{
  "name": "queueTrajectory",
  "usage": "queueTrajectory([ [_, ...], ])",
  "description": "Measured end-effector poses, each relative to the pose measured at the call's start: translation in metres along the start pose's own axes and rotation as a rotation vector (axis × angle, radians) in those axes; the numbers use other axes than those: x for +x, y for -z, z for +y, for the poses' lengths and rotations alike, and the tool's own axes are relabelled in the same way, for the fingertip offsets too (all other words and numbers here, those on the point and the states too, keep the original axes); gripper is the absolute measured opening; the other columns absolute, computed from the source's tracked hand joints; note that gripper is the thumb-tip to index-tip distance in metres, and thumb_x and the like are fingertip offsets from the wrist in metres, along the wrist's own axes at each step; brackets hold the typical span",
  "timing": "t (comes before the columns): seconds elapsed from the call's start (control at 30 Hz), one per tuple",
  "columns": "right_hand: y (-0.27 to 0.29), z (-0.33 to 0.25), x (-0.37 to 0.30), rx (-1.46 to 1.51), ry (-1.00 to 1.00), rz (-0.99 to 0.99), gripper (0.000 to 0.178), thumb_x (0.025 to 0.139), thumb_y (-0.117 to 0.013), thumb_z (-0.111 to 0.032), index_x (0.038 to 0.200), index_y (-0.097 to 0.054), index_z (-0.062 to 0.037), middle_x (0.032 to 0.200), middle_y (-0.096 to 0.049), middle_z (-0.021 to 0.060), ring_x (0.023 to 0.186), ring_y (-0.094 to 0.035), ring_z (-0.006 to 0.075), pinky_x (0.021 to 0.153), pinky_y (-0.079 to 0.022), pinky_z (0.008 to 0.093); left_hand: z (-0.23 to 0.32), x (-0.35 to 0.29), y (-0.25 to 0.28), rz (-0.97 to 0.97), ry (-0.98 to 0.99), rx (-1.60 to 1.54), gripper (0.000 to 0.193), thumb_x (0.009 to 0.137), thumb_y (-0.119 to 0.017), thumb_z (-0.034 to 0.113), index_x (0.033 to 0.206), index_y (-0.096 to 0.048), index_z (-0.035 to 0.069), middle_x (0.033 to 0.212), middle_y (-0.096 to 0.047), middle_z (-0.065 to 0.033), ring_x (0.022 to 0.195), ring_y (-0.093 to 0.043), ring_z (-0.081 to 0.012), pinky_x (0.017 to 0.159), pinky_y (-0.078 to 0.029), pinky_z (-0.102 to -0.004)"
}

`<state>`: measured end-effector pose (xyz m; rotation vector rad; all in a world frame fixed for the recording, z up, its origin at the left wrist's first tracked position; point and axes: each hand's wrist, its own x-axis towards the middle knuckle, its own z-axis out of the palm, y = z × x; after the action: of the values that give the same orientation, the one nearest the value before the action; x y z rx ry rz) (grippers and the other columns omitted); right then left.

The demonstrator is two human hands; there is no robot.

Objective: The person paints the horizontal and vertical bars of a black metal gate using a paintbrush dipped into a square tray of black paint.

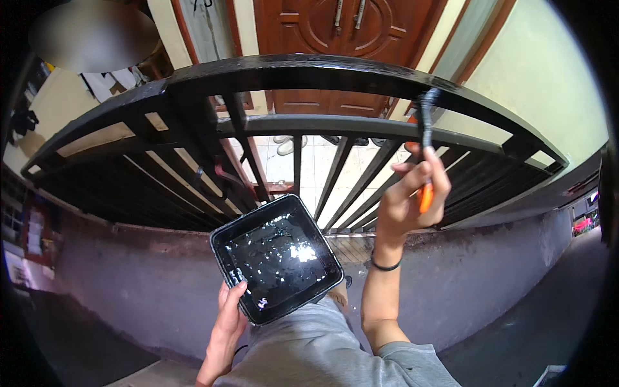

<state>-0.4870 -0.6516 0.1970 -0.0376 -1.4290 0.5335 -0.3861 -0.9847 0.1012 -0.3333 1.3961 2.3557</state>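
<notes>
My right hand (416,190) is closed around the orange handle of a paintbrush (425,122). The brush points up and away, and its dark, wet-looking head is blurred near the top rail of a black metal gate (284,74). Whether the bristles touch the rail, I cannot tell. Low in front of my body, my left hand (232,306) grips the near left side of a square black tray (332,267). Its thumb lies over the rim and the other fingers are hidden below. Glossy black paint with bright reflections covers the tray's inside.
Vertical bars of the gate stand just ahead of both hands. Behind them are a white tiled floor (316,164) with shoes (290,147) and a brown wooden double door (316,32). A pale wall (548,77) rises at the right. Grey pavement (148,284) lies around me.
</notes>
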Motion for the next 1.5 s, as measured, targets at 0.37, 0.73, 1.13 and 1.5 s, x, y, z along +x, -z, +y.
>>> queueTrajectory([
  [0.37, -0.043, -0.053, -0.017, 0.418, -0.046, -0.315, 0.017, 0.093, -0.065, 0.002, 0.109, -0.07, -0.0006, 0.114, -0.076, 0.017, 0.093, -0.077, 0.0275, 0.074, -0.064, 0.0349, 0.011, 0.004, 0.034, 0.116, 0.009, -0.056, 0.046, 0.099, -0.062, 0.021, 0.14, -0.054, 0.002, 0.127, -0.066, -0.0086, 0.115, -0.065, -0.0201, 0.101, -0.053, -0.0362],
  [0.73, -0.019, -0.057, 0.041, -0.138, 0.076, -0.174, 0.021, 0.107, -0.062, -0.015, 0.113, -0.067, 0.004, 0.104, -0.073, 0.015, 0.071, -0.069, 0.0144, 0.062, -0.057, 0.0262, 0.027, 0.026, 0.063, 0.039, 0.056, -0.111, 0.043, 0.097, -0.063, 0.012, 0.138, -0.053, 0.003, 0.125, -0.065, -0.0083, 0.112, -0.065, -0.0194, 0.099, -0.053, -0.0363],
  [1.13, -0.103, -0.082, 0.16, 0.174, -0.271, -0.597, 0.032, 0.11, -0.059, -0.028, 0.102, -0.073, -0.0005, 0.074, -0.069, 0.0039, 0.058, -0.064, 0.0052, 0.046, -0.047, 0.0199, 0.017, 0.046, 0.066, -0.163, 0.079, -0.111, 0.055, 0.098, -0.064, 0.004, 0.149, -0.044, 0.003, 0.139, -0.058, -0.0083, 0.128, -0.055, -0.0194, 0.113, -0.042, -0.0381],
  [1.5, -0.204, -0.18, 0.145, 0.273, 0.095, -0.822, 0.031, 0.105, -0.065, -0.03, 0.097, -0.07, 0.0002, 0.066, -0.065, 0.0098, 0.056, -0.066, 0.0153, 0.053, -0.051, 0.0286, 0.022, 0.064, 0.064, -0.31, 0.137, -0.065, 0.059, 0.1, -0.068, 0.01, 0.151, -0.04, 0.003, 0.141, -0.053, -0.0081, 0.131, -0.049, -0.0173, 0.114, -0.04, -0.0362],
])
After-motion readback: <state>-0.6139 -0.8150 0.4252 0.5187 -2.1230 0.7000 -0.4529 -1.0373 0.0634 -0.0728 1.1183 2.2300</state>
